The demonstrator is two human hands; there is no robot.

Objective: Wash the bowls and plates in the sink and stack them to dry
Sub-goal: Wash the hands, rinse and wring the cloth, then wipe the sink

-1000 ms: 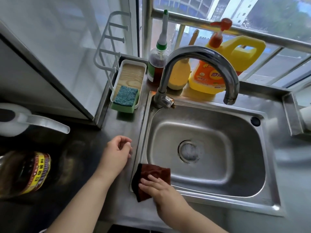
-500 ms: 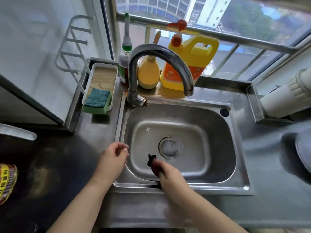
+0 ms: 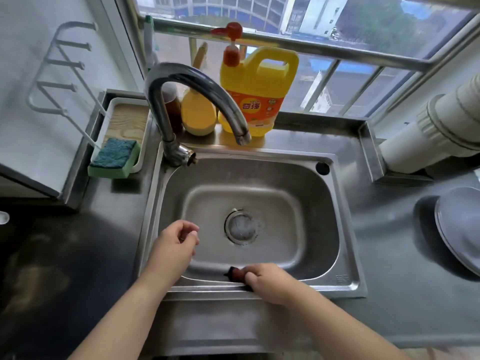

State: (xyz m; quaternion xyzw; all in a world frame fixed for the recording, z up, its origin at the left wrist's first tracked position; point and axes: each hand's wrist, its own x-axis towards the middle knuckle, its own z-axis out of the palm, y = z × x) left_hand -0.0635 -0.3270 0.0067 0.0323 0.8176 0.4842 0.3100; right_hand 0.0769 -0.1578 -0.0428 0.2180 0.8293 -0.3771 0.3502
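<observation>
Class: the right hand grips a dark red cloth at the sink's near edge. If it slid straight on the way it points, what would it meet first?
The right hand points left along the near wall of the sink. Probably the left hand's wrist, though depth is unclear.

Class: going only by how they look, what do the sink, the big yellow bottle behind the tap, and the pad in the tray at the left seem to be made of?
Sink: apparently stainless steel, brushed grey with soft reflections.
Yellow bottle: probably plastic, glossy, with a moulded handle and a red pump.
Pad: seemingly a foam sponge, pale green with a rough teal scouring face.
</observation>
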